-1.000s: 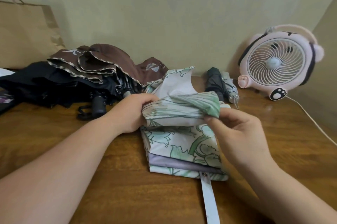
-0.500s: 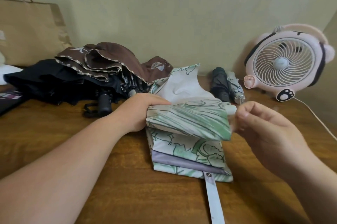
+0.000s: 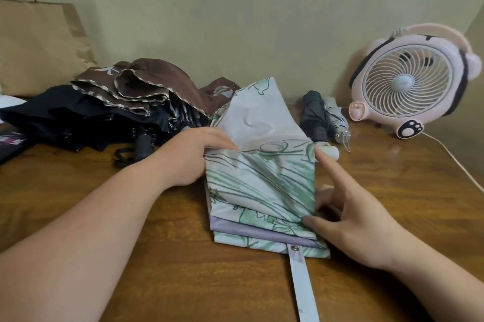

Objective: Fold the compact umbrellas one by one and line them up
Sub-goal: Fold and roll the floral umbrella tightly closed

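A: Change since previous frame: right grip [image 3: 358,219] has come down from mid-air to the right edge of the floral umbrella [image 3: 262,185]. The top flap now lies lower over the stack.

B: State of that grip?

A: Thumb on the flap's lower right corner, curled fingers behind the edge, so it pinches the cloth. Index finger is straight, pointing up along the edge towards the white handle [image 3: 330,151].

B: Left grip [image 3: 191,156]?

A: Unchanged. Fingers curl over the flap's left edge and hold it.

B: Position of the umbrella?

A: Flat on the wooden surface [image 3: 157,256], left of the pink fan [image 3: 408,83] and nearer the camera. Its strap [image 3: 303,287] trails towards the camera.

B: Other items?

A: Two folded umbrellas, the dark umbrella [image 3: 313,114] and the grey umbrella [image 3: 336,120], lie side by side just left of the fan, touching each other. Well to the left of the fan, the brown umbrella [image 3: 152,80] lies loose on top of the black umbrella [image 3: 65,114]. A paper bag [image 3: 39,44] stands far left of the fan, against the wall. A white cable [image 3: 458,162] runs from the fan's base towards the right.
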{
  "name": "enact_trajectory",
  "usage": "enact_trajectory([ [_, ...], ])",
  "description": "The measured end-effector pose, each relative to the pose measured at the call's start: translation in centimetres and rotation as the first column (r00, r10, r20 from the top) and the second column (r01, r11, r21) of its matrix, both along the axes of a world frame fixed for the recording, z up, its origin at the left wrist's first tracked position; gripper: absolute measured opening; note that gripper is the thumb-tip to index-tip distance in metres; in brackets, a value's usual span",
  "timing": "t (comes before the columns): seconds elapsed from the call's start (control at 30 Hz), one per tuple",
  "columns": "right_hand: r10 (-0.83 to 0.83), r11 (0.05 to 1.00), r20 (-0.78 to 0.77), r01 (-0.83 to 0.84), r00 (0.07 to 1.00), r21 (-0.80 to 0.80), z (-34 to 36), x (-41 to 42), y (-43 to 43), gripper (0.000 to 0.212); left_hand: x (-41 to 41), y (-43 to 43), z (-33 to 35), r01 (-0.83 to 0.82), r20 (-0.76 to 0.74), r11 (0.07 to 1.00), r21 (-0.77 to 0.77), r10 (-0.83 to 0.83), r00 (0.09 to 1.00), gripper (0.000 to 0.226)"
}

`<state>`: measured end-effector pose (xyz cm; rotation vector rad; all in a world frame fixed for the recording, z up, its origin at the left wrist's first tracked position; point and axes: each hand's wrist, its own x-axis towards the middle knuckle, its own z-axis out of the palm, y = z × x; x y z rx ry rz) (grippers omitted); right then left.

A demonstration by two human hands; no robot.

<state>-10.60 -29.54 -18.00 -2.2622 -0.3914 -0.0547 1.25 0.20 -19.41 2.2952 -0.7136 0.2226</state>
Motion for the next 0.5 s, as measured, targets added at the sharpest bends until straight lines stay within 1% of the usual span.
enact_trajectory([
  [0.03, -0.007, 0.999, 0.004, 0.006, 1.000, 0.034, -0.4, -0.2, -0.2, 0.112, -0.1, 0.1, 0.3, 0.004, -0.037, 1.000, 0.024, -0.003, 0.999, 0.054],
  [0.07, -0.009, 0.994, -0.003, 0.010, 1.000, 0.108, -0.6, -0.3, -0.5, 0.109, -0.3, 0.2, 0.7, 0.010, -0.067, 0.998, 0.063, -0.006, 0.998, 0.057],
  [0.13, 0.008, 0.958, -0.015, -0.004, 1.000, 0.285, -0.6, -0.5, -0.5, 0.091, -0.7, 0.3, 1.7, 0.028, -0.136, 0.979, 0.200, 0.000, 0.991, 0.069],
  [0.2, -0.007, 0.923, 0.001, 0.006, 1.000, 0.384, -0.3, -0.6, -0.3, 0.073, -1.0, 0.6, 2.5, 0.076, -0.233, 0.937, 0.340, 0.006, 0.973, 0.086],
  [0.23, -0.029, 0.904, 0.008, 0.022, 1.000, 0.427, -0.2, -0.7, -0.1, 0.070, -1.4, 0.6, 2.8, 0.113, -0.269, 0.913, 0.393, -0.004, 0.963, 0.092],
  [0.3, -0.064, 0.861, -0.006, 0.058, 0.998, 0.505, 0.2, -0.8, 0.3, 0.070, -2.0, 0.4, 3.4, 0.175, -0.320, 0.882, 0.438, -0.029, 0.947, 0.096],
  [0.33, -0.071, 0.845, -0.017, 0.069, 0.997, 0.530, 0.4, -0.9, 0.6, 0.068, -1.9, 0.5, 3.4, 0.174, -0.359, 0.886, 0.430, -0.010, 0.933, 0.095],
  [0.37, -0.075, 0.847, -0.023, 0.076, 0.997, 0.526, 0.4, -1.0, 0.9, 0.062, -1.5, 0.6, 3.1, 0.183, -0.402, 0.901, 0.392, -0.011, 0.916, 0.092],
  [0.4, -0.088, 0.866, -0.018, 0.086, 0.996, 0.492, 0.4, -1.0, 1.2, 0.052, -1.0, 0.7, 2.4, 0.203, -0.440, 0.917, 0.343, -0.034, 0.897, 0.089],
  [0.43, -0.119, 0.892, -0.009, 0.111, 0.993, 0.437, 0.4, -1.0, 1.5, 0.039, -0.5, 1.2, 1.7, 0.240, -0.467, 0.913, 0.330, -0.063, 0.882, 0.087],
  [0.47, -0.172, 0.915, 0.000, 0.159, 0.985, 0.372, 0.4, -0.8, 1.6, 0.028, 0.3, 1.7, 0.9, 0.275, -0.486, 0.898, 0.344, -0.080, 0.870, 0.084],
  [0.5, -0.231, 0.931, -0.002, 0.222, 0.973, 0.288, 0.4, -0.5, 1.5, 0.022, 0.4, 1.8, 0.6, 0.284, -0.475, 0.886, 0.367, -0.084, 0.876, 0.077],
])
